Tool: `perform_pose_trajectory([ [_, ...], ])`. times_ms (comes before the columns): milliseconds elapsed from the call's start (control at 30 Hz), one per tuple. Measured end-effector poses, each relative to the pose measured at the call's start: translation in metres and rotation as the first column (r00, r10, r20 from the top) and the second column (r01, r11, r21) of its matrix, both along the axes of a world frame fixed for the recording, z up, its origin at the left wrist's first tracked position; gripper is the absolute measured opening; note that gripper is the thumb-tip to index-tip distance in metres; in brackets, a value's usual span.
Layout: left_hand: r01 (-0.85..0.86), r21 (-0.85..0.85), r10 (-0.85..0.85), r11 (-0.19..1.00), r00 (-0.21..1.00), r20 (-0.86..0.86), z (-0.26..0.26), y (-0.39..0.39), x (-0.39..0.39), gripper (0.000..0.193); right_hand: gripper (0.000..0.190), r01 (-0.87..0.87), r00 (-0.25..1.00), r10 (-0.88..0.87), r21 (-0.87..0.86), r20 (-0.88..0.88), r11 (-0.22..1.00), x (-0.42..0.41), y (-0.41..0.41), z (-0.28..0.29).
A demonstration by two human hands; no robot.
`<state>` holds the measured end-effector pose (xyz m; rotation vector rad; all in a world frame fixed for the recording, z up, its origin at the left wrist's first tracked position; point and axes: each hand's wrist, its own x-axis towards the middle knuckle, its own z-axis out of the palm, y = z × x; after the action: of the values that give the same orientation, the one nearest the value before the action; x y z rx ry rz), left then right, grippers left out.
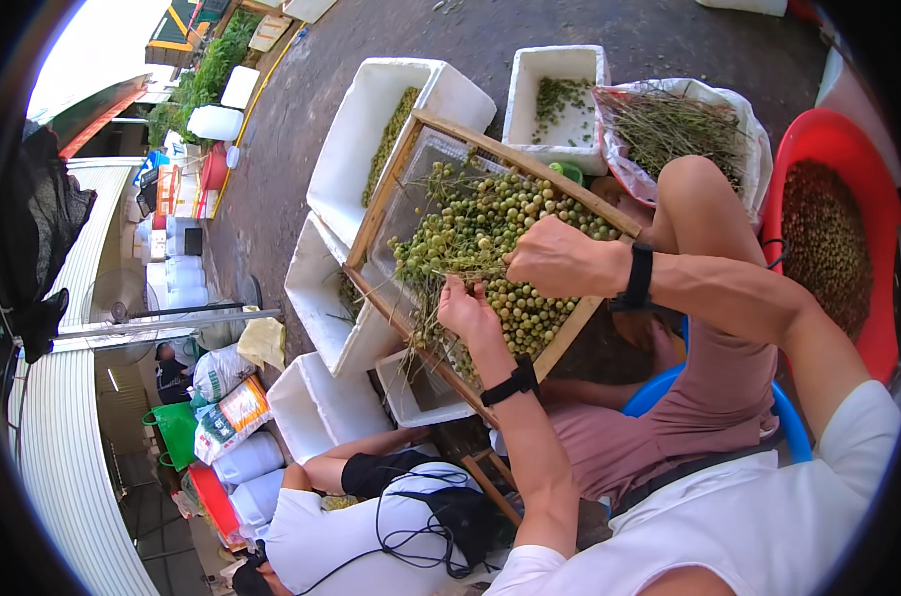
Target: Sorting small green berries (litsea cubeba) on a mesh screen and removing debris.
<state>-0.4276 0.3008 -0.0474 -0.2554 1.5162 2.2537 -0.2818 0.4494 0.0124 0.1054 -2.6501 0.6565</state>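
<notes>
In front of me a wooden-framed mesh screen [400, 246] lies tilted over white foam boxes. Small round green and yellowish fruits [529, 320] cover much of it, many loose, others on a heap of thin stems [450, 253]. My left hand [471, 311] pinches a thin stem between thumb and fingertips at the heap's near side. Just right of it, my right hand [566, 257] is curled into a fist over the fruits, its fingertips against the stems. Whatever lies inside that fist is hidden. Both wrists wear black bands.
Foam boxes [327, 112] surround the screen; one [521, 97] holds small green bits. A white sack [756, 141] is full of bare stems. At right stands a red tub [879, 246] of small brownish pieces. Another person [361, 529] sits close on my left.
</notes>
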Motion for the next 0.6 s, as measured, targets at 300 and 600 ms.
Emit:
perform_pose_trajectory([
  [300,0.017,-0.378,-0.057,0.926,0.994,-0.096,0.001,-0.002,-0.002,0.015,0.003,0.065,0.998,-0.066,-0.129,-0.002,0.990,0.014,0.014,0.018],
  [600,0.147,0.347,-0.168,0.926,0.985,0.032,0.048,-0.007,0.011,0.036,0.017,0.084,0.996,-0.071,-0.235,0.060,0.968,0.022,0.036,0.027],
])
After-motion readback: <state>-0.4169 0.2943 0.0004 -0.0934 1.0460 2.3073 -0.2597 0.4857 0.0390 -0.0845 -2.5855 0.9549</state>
